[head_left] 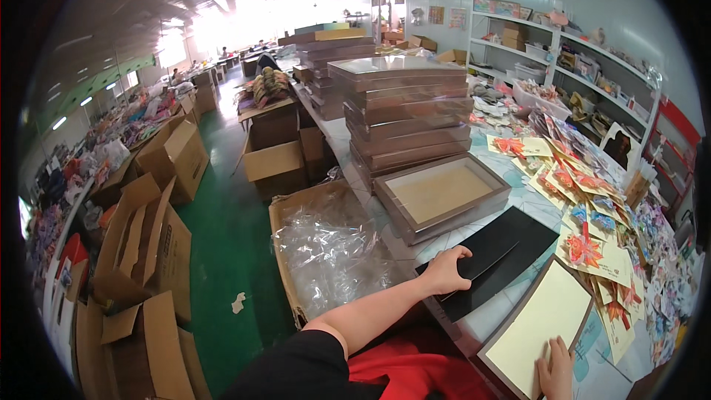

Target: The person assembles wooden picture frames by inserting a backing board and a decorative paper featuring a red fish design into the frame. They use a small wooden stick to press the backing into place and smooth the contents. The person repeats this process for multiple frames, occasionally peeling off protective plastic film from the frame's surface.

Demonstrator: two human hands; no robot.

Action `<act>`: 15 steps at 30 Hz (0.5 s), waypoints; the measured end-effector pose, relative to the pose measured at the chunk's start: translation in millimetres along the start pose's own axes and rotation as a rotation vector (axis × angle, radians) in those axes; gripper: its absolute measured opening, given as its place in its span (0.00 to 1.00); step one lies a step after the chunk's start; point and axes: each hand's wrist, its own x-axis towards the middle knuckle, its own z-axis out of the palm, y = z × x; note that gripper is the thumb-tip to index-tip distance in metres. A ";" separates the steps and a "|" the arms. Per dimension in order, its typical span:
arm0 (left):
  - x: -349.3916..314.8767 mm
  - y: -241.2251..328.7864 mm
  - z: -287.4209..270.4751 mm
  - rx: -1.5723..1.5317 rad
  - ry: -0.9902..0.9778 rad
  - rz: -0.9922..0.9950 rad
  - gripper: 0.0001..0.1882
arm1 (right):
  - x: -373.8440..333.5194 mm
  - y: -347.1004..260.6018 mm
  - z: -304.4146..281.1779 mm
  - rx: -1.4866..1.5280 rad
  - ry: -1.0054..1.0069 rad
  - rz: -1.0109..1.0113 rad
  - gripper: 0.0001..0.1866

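Observation:
My left hand is curled over a black board lying on the table. Its thumb is on top and its fingers are at a raised edge, where a thin slit shows between two dark layers. My right hand rests on a cream sheet set inside a shallow brown-edged frame, its fingers stretched out. That frame lies at the near table edge, right of the black board. Beyond the board sits another brown frame box with a pale inside.
Stacked clear-topped brown boxes rise behind. Cream cards with red and blue ornaments cover the table's right side. A carton of clear plastic wrap stands left of the table. Open cartons line the green floor; shelves stand far right.

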 end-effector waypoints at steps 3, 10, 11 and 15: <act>-17.6 12.2 -18.5 -0.083 0.065 0.018 0.32 | -35.1 -12.4 -0.8 0.059 -0.030 0.096 0.25; -57.7 42.9 -52.8 -0.205 0.252 0.121 0.31 | -54.2 -26.9 6.3 0.187 0.159 0.191 0.23; -63.0 50.8 -55.8 -0.225 0.273 0.161 0.32 | -50.4 -37.0 1.9 0.308 0.250 0.168 0.24; -85.1 81.6 -56.0 -0.299 0.274 0.316 0.34 | -26.8 -104.8 -21.9 0.670 0.287 0.041 0.31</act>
